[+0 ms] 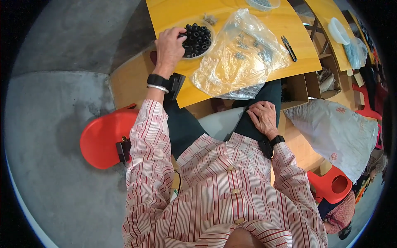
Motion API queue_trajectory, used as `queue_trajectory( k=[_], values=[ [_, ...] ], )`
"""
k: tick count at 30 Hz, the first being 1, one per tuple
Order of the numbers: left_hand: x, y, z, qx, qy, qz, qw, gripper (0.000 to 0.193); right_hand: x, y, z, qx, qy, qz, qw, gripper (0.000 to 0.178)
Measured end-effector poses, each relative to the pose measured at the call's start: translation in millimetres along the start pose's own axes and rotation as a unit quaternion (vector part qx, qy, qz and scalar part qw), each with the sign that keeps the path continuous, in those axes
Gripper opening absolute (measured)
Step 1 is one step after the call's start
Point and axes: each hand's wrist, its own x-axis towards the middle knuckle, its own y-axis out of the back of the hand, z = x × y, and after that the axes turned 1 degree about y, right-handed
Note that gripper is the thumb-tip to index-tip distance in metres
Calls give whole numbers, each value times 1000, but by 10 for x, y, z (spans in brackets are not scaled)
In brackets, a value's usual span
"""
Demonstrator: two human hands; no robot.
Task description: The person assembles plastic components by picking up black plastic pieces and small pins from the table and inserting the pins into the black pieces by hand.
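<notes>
My left hand (170, 48) reaches to the left rim of a round clear bowl (213, 38) on the yellow table. The bowl is filled with small black ring-shaped parts (199, 40). My left fingers are curled together over a black part at the bowl's edge; the thumb side is partly hidden. My right hand (262, 117) lies flat on my right thigh, fingers stretched out and holding nothing. Right of the bowl spreads a crumpled clear plastic bag (225, 62) with small grey metallic pieces in it.
Black-handled snips (289, 48) lie on the yellow table (304, 62), right of the bag. Another clear bowl (264, 4) stands at the far edge. Cardboard boxes (298, 87) and a white sack (337, 130) sit at the right. A red stool (99, 138) stands at my left.
</notes>
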Motion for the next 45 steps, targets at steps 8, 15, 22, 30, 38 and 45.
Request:
queue_trajectory(
  k=[8, 15, 22, 30, 38, 45],
  values=[
    [-550, 214, 287, -461, 150, 14, 874, 19, -25, -3, -6, -4, -7, -17, 1000, 15],
    [-835, 105, 584, -576, 165, -56, 799, 25, 2, -13, -27, -21, -8, -18, 1000, 14],
    [-892, 77, 705, -478, 151, -82, 861, 26, 5, -7, -23, -22, -13, -25, 999, 15],
    [-972, 37, 728, -635, 171, -92, 748, 26, -18, -5, -16, -20, -19, -21, 999, 15],
    [-1028, 45, 725, -672, 146, -106, 719, 33, -8, -12, -3, -18, -13, -26, 999, 15],
    [-1051, -19, 734, -655, 150, -109, 732, 32, -22, -24, -3, -21, -18, -11, 1000, 15]
  ],
)
